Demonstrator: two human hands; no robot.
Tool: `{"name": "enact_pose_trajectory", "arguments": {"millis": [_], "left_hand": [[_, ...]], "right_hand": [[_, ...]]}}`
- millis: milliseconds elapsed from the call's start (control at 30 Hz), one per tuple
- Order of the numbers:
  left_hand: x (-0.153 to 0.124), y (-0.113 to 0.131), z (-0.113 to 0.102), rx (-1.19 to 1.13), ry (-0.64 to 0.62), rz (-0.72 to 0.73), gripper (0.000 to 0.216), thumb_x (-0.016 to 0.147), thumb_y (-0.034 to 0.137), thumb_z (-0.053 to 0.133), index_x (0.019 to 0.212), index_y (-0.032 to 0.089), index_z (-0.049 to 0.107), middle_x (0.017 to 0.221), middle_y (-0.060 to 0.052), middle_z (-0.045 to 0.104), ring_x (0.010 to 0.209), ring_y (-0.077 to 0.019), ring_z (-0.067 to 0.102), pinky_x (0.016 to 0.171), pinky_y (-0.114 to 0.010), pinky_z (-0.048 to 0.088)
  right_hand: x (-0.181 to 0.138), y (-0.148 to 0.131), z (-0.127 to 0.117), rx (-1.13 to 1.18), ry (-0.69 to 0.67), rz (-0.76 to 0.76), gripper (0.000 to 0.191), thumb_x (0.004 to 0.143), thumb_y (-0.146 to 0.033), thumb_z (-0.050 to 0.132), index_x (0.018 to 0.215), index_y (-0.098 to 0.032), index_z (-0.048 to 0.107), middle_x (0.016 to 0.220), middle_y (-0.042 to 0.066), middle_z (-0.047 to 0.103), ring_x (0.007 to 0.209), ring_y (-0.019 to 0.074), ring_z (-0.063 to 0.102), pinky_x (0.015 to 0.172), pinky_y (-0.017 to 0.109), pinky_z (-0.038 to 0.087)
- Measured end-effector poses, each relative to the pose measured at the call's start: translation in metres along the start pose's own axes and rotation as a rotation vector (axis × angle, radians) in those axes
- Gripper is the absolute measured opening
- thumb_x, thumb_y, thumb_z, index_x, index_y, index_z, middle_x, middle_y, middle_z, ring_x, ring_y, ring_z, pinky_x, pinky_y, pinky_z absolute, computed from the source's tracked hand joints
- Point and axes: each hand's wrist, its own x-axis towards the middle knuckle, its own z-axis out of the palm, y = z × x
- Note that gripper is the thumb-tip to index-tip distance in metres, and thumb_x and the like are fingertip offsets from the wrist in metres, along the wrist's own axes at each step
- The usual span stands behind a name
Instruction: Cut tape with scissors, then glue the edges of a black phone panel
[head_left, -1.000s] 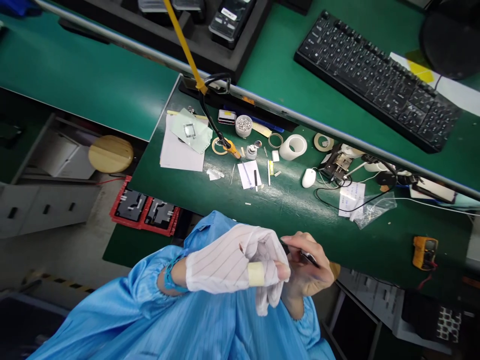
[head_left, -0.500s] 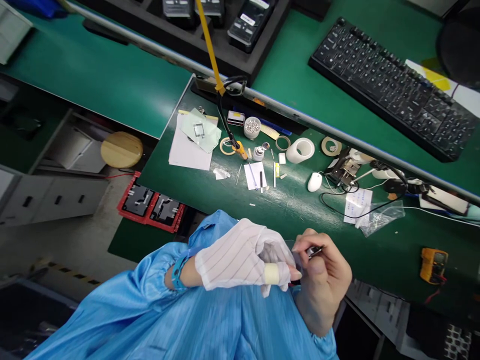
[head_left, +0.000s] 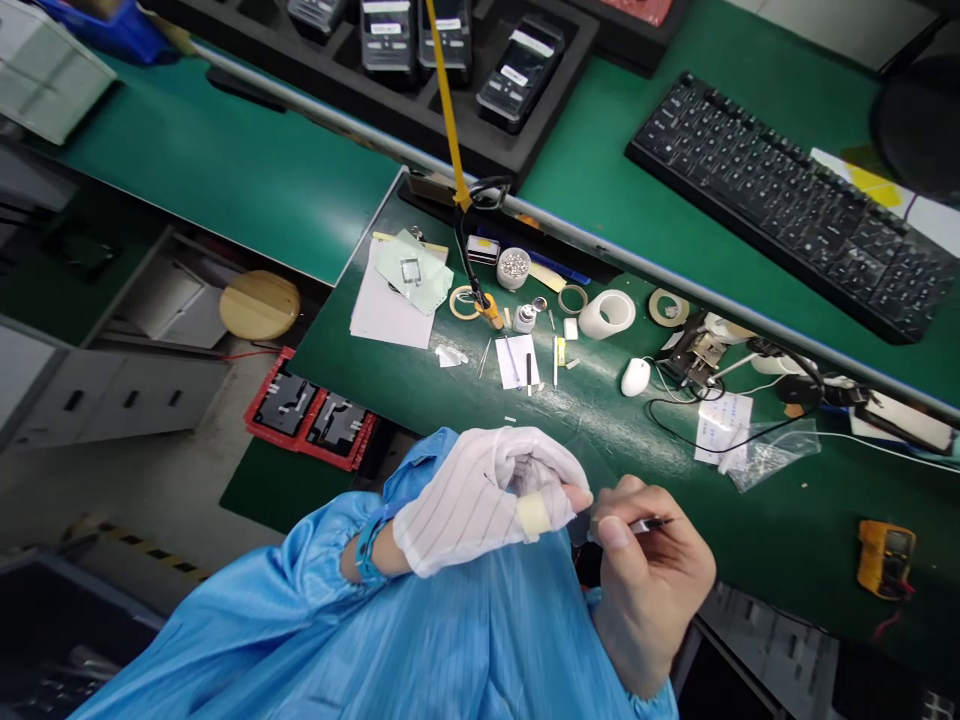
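My left hand point(head_left: 487, 500) wears a white striped glove with a pale band of tape round the thumb. Its fingers are curled, thumb pressed to fingertips, on a thin clear plastic film point(head_left: 592, 462) that is hard to make out against the green bench. Bare and closed, my right hand point(head_left: 652, 575) is close beside the film. Between its thumb and fingers sits a small white-and-black piece point(head_left: 646, 524) with a thin dark tip; its kind does not show. Whether the right fingertips also touch the film I cannot tell.
On the green bench lie tweezers point(head_left: 484, 358), a white tape roll point(head_left: 606, 314), a tub of small metal parts point(head_left: 514, 268), a computer mouse point(head_left: 635, 376) and a yellow multimeter point(head_left: 885, 560). A keyboard point(head_left: 787, 210) and a foam tray with devices point(head_left: 540, 150) occupy the raised shelf.
The view has shifted a little, so the bench sits lower and further right. My right hand has turned slightly, and the small piece now points more to the right.
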Motion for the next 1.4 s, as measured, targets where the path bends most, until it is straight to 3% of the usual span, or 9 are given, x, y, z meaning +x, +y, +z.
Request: {"name": "enact_pose_trajectory", "arguments": {"millis": [133,400,567,667,733,800,933,1067,1400], "left_hand": [[-0.001,-0.003,0.002,0.043,0.005,0.058,0.017,0.090,0.032,0.088,0.088,0.016,0.087,0.066,0.002,0.067,0.058,-0.0098,0.056,0.055,-0.020,0.047],[-0.002,-0.006,0.009,0.028,0.046,0.166,0.013,0.096,0.026,0.086,0.088,0.016,0.089,0.088,-0.004,0.086,0.078,-0.0118,0.073,0.074,-0.019,0.057],[-0.003,-0.009,0.013,-0.146,0.004,0.143,0.024,0.109,0.038,0.082,0.103,0.017,0.089,0.105,-0.008,0.093,0.092,-0.0152,0.085,0.088,-0.020,0.066],[-0.005,-0.012,0.013,-0.190,0.048,0.107,0.026,0.114,0.040,0.079,0.111,0.015,0.086,0.106,-0.010,0.094,0.096,-0.0167,0.089,0.095,-0.021,0.068],[-0.006,-0.014,0.012,-0.249,0.020,0.104,0.027,0.117,0.040,0.077,0.114,0.014,0.082,0.099,-0.011,0.093,0.093,-0.0174,0.089,0.093,-0.023,0.070],[-0.007,-0.013,0.011,-0.347,-0.054,0.075,0.029,0.118,0.042,0.077,0.116,0.014,0.078,0.089,-0.008,0.089,0.084,-0.0170,0.088,0.085,-0.024,0.071],[-0.009,-0.005,0.010,-0.476,-0.157,-0.055,0.044,0.111,0.054,0.090,0.109,0.014,0.073,0.080,-0.003,0.080,0.066,-0.0117,0.078,0.070,-0.020,0.068],[-0.011,0.002,0.011,-0.511,-0.218,-0.129,0.059,0.101,0.064,0.099,0.100,0.013,0.070,0.076,-0.002,0.075,0.057,-0.0085,0.070,0.060,-0.017,0.062],[-0.014,0.002,0.011,-0.557,-0.291,-0.167,0.050,0.106,0.054,0.096,0.096,0.014,0.068,0.074,-0.001,0.072,0.053,-0.0081,0.069,0.055,-0.016,0.059]], "right_hand": [[-0.004,-0.001,-0.001,0.006,-0.002,0.006,0.030,0.111,-0.034,0.090,0.087,-0.025,0.074,0.068,-0.005,0.058,0.063,0.0143,0.049,0.059,0.028,0.040],[-0.006,-0.001,-0.001,-0.020,-0.032,-0.016,0.033,0.112,-0.039,0.090,0.086,-0.024,0.075,0.065,-0.006,0.057,0.060,0.0139,0.050,0.058,0.028,0.041],[-0.007,0.000,0.001,-0.133,-0.133,-0.052,0.034,0.115,-0.043,0.087,0.088,-0.023,0.080,0.066,-0.005,0.061,0.054,0.0116,0.049,0.050,0.027,0.036],[-0.005,0.003,0.000,-0.138,-0.082,-0.159,0.046,0.120,-0.060,0.076,0.095,-0.022,0.083,0.068,-0.004,0.061,0.055,0.0130,0.050,0.051,0.028,0.038],[-0.002,0.004,-0.002,-0.150,-0.021,-0.217,0.063,0.127,-0.068,0.054,0.095,-0.022,0.082,0.067,-0.003,0.057,0.057,0.0148,0.052,0.052,0.029,0.039],[0.002,0.003,-0.004,-0.217,0.017,-0.263,0.068,0.132,-0.061,0.041,0.098,-0.020,0.084,0.069,-0.001,0.057,0.059,0.0159,0.053,0.054,0.031,0.039],[0.007,0.001,-0.008,-0.409,0.022,-0.409,0.048,0.131,-0.046,0.054,0.110,-0.019,0.088,0.076,0.002,0.063,0.063,0.0171,0.055,0.057,0.034,0.038],[0.008,0.004,-0.011,-0.525,-0.018,-0.490,0.044,0.129,-0.050,0.056,0.120,-0.020,0.088,0.082,0.003,0.065,0.070,0.0196,0.058,0.062,0.035,0.044],[0.000,0.015,-0.013,-0.634,-0.014,-0.536,0.040,0.129,-0.048,0.055,0.134,-0.023,0.087,0.094,0.008,0.071,0.080,0.0223,0.063,0.070,0.036,0.047]]}}
